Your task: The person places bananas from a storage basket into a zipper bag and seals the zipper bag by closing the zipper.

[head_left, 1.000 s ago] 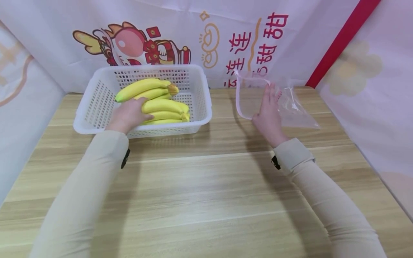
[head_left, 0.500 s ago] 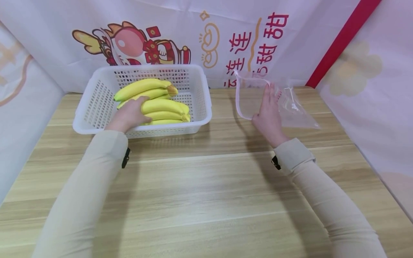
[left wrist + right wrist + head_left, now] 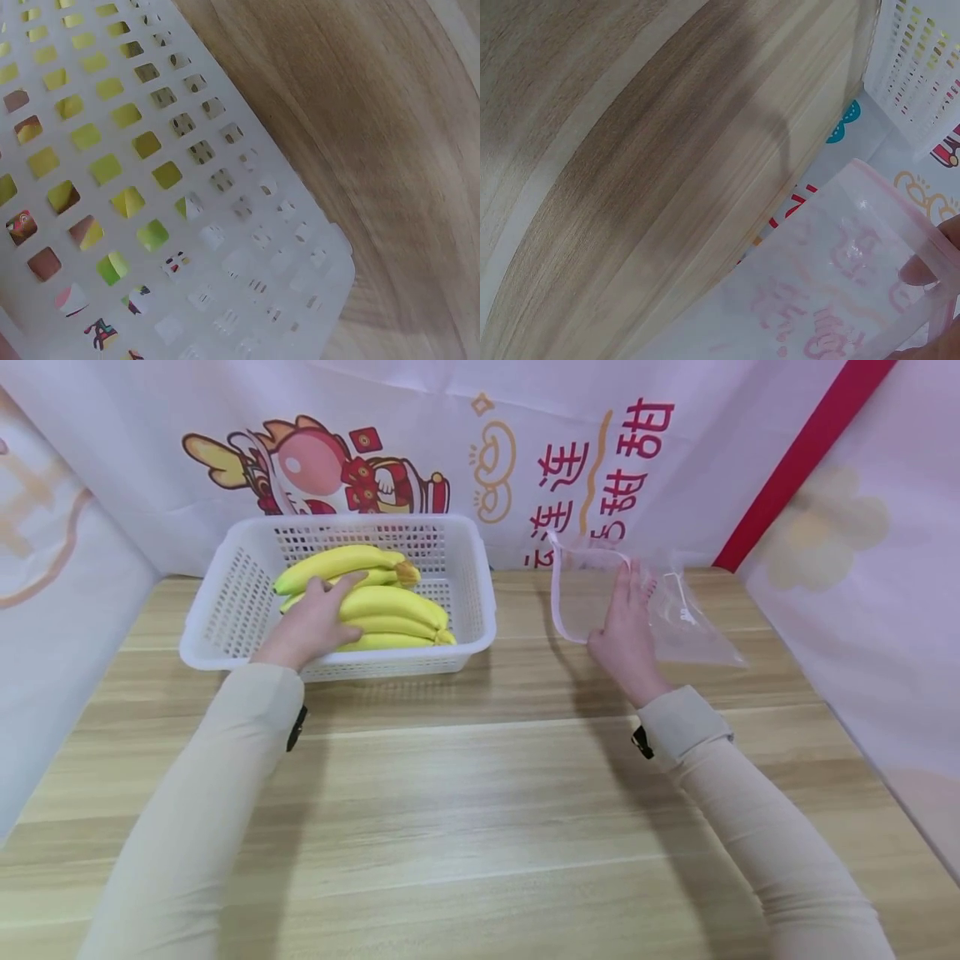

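In the head view a white plastic basket (image 3: 480,635) holds two bunches of yellow bananas. My left hand (image 3: 311,620) is inside it, its thumb and fingers round the left end of the front bunch of bananas (image 3: 390,606). Behind lies the other bunch of bananas (image 3: 337,562), with a green tip. In the left wrist view the basket wall (image 3: 247,255) hides most of the hand; yellow shows through its holes. On the right, my right hand (image 3: 626,635) grips the edge of a clear plastic bag (image 3: 690,627) with a pink rim. Its fingertips (image 3: 919,270) pinch that rim in the right wrist view.
Everything rests on a wood-grain table (image 3: 480,810). A white printed cloth (image 3: 495,410) with a cartoon figure and red characters stands behind the basket and bag. A pale cloth (image 3: 885,610) also borders the right side.
The head view has shifted slightly. The front bunch of bananas has risen and tilted a little in my left hand. My right hand keeps its grip on the bag.
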{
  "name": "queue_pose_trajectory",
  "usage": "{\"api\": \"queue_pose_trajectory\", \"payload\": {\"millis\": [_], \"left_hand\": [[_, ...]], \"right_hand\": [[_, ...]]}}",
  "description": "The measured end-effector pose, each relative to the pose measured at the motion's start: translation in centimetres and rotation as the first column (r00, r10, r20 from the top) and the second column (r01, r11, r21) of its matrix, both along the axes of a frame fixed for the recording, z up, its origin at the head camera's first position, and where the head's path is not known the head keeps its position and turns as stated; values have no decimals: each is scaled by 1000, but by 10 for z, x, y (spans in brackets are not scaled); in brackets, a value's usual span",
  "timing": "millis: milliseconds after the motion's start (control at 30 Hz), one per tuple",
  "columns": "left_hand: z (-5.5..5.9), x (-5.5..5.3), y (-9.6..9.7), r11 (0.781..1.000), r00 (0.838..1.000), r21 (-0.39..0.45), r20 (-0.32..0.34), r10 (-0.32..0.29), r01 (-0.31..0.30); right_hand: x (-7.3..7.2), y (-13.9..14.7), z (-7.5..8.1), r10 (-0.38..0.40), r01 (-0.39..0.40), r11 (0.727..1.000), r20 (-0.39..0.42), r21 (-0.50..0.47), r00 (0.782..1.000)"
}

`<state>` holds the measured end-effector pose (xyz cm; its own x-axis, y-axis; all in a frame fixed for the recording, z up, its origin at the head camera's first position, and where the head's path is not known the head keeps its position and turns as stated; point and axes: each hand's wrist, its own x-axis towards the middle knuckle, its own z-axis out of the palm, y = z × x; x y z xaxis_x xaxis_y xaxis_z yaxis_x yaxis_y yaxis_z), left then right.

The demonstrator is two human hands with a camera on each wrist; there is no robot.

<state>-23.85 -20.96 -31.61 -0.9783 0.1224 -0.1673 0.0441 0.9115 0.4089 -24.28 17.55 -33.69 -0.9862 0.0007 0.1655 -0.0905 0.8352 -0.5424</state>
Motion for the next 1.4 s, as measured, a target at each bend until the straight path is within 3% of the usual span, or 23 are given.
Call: {"api": "queue_pose_trajectory", "payload": {"millis": [167, 533, 833, 1100, 1267, 1400], "left_hand": [[1, 0, 2, 998, 999, -44, -22, -47, 46], [-1, 3, 3, 1000, 999, -11, -55, -3, 2], [2, 8, 2, 999, 987, -15, -156, -43, 41], [5, 12, 4, 999, 972, 4, -231, 41, -41], [11, 12, 9, 994, 960, 70, -261, 101, -85], [15, 12, 16, 988, 938, 125, -322, 130, -94]], "right_hand": [[0, 0, 0, 4, -4, 1000, -3, -2, 1000], [0, 5, 2, 12, -12, 1000, -60, 1, 998], [1, 4, 3, 27, -29, 998, -36, -50, 999], [2, 5, 1, 37, -40, 997, -41, -67, 998], [2, 4, 3, 38, -42, 996, -50, -79, 998], [3, 3, 7, 47, -53, 995, -60, -89, 997]]}}
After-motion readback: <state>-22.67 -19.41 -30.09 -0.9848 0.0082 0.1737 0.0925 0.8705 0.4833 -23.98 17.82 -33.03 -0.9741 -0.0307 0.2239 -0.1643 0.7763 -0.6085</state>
